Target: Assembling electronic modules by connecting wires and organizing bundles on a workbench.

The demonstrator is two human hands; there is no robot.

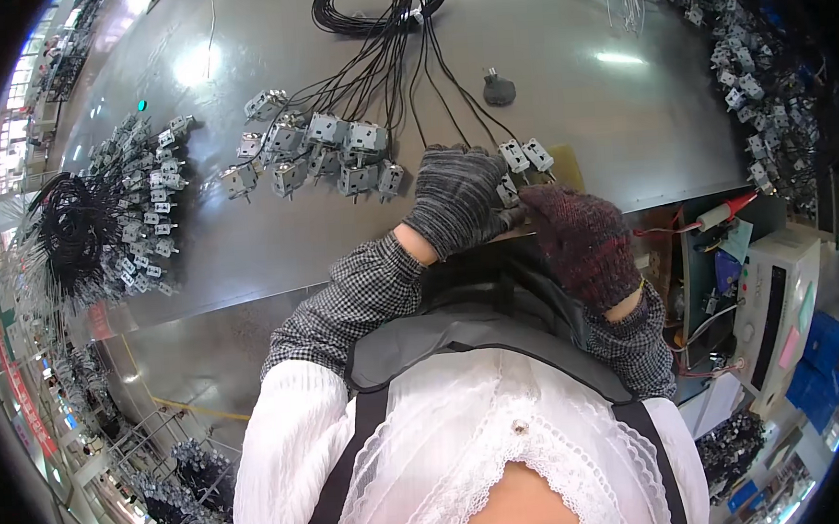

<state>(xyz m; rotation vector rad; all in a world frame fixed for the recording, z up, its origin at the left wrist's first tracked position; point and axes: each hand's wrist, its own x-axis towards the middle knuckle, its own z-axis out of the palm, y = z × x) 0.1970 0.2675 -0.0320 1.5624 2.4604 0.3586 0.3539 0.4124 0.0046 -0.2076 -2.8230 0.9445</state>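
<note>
My left hand, in a grey knit glove, is closed around a small grey boxy part at the table's near edge. My right hand, in a dark red knit glove, is curled just to its right; whatever lies in its fingers is hidden. Two similar boxy parts with short pins lie just beyond the hands, on a yellowish pad. Thin black cables run from the parts up to a coiled cable bundle. A cluster of the same cabled parts rests to the left of my left hand.
The metal table holds a pile of cabled parts at far left and another along the right. A small dark round object lies beyond the hands. Off the right edge are a red-and-white handled tool and a beige box-shaped device.
</note>
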